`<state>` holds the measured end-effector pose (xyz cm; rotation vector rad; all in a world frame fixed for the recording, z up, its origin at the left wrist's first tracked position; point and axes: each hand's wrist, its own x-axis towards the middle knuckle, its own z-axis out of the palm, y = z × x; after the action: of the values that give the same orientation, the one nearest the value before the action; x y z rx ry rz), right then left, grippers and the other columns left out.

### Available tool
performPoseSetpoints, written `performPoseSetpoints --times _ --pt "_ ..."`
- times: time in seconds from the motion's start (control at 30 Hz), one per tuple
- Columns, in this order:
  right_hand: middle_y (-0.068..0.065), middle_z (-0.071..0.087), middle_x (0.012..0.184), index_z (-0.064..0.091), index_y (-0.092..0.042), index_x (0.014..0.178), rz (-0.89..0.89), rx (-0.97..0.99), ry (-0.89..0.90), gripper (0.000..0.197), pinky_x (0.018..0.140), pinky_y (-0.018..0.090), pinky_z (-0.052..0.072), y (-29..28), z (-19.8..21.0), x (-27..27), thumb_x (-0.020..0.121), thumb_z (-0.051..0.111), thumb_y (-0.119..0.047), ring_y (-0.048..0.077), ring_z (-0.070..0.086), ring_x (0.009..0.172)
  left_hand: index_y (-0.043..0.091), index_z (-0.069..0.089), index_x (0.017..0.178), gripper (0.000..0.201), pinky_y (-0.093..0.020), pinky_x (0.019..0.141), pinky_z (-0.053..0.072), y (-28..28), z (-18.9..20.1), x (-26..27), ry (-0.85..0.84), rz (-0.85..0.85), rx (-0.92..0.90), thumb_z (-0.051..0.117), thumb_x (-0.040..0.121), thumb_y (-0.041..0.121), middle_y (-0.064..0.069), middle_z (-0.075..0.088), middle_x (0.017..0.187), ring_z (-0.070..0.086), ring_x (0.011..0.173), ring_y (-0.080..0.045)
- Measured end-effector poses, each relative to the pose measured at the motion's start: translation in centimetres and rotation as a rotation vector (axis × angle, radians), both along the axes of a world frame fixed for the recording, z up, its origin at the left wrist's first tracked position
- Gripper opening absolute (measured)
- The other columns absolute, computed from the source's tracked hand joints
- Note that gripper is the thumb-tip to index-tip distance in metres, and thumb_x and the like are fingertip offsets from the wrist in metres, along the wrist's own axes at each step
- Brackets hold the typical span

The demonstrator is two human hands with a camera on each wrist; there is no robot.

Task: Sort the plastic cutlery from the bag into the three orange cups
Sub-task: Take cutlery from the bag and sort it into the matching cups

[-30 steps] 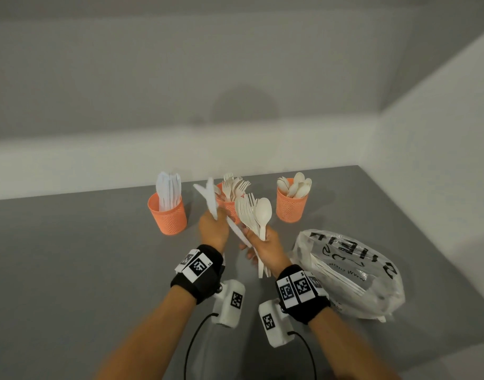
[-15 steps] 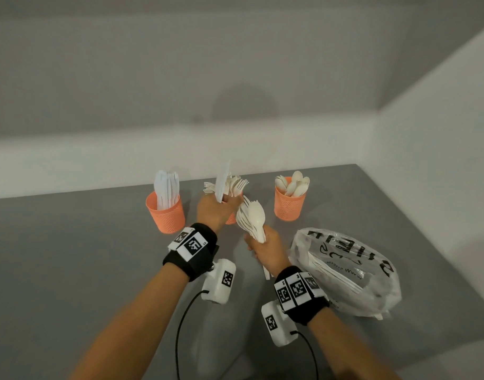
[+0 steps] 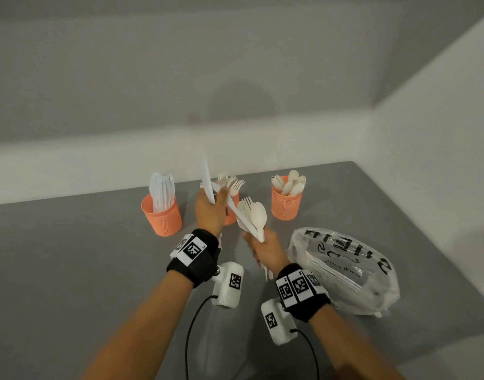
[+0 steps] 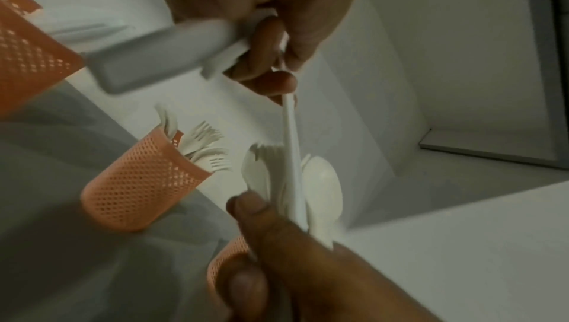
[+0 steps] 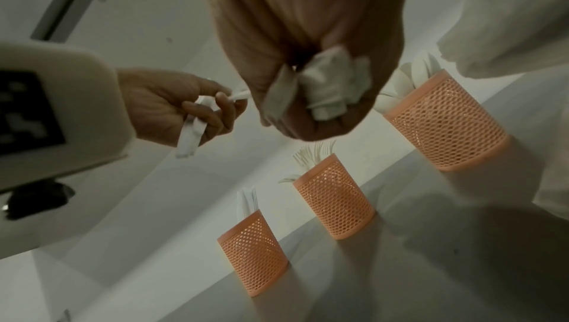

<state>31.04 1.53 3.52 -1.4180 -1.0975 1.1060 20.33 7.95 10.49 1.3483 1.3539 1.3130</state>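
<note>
Here, hands (image 3: 236, 227) grip smooth white cutlery (image 3: 253, 216)

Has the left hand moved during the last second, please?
Yes. The left hand, gripping knives, has risen from near the right hand's bundle to in front of the middle cup.

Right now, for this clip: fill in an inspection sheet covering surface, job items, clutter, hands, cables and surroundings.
Surface: grey table, matte.
Job items: three orange cups in a row; the left cup holds knives, the middle cup forks, the right cup spoons. The plastic bag lies right of the hands with cutlery inside.
Clutter: nothing seen.
Hands: the left hand holds knives and pinches another knife's tip; the right hand grips a mixed bunch of forks and a spoon.
Cables: black cables hang from the wrist cameras.
Surroundings: pale walls, a corner at the right.
</note>
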Motion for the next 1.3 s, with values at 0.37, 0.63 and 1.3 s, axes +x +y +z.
performPoseSetpoints --times 0.37,0.63,1.3 --pt "-0.002 0.043 0.054 0.053 -0.025 0.080 0.058 -0.066 0.014 0.015 0.037 0.020 0.030 0.2 0.5 -1.4 0.094 0.052 -0.020 0.004 0.034 0.037 0.015 0.054 0.063 0.035 -0.028 0.061 0.044 -2.0 -2.8 0.4 -0.113 0.057 -0.082 0.048 0.096 0.023 -0.003 0.057 0.064 0.054 0.064 -0.021" --pt "-0.007 0.038 0.041 0.050 -0.017 0.069 0.079 -0.156 0.349 0.024 0.036 0.016 0.031 -0.1 0.7 -0.7 0.091 0.059 -0.024 0.004 0.033 0.032 0.019 0.051 0.077 0.022 -0.018 0.037 0.032 -0.1 0.2 -3.5 -0.222 0.007 -0.150 0.044 0.098 0.021 0.008 0.038 0.042 0.033 0.034 -0.008" --pt "0.003 0.049 0.061 0.051 -0.016 0.078 0.350 -0.136 -0.032 0.024 0.052 0.022 0.047 1.1 3.1 -3.3 0.085 0.044 0.006 0.010 0.051 0.049 0.010 0.061 0.092 0.021 -0.027 0.067 0.052 -1.7 -1.5 -1.3 -0.070 -0.141 -0.179 0.074 0.075 0.011 -0.004 0.065 0.082 0.062 0.074 -0.018"
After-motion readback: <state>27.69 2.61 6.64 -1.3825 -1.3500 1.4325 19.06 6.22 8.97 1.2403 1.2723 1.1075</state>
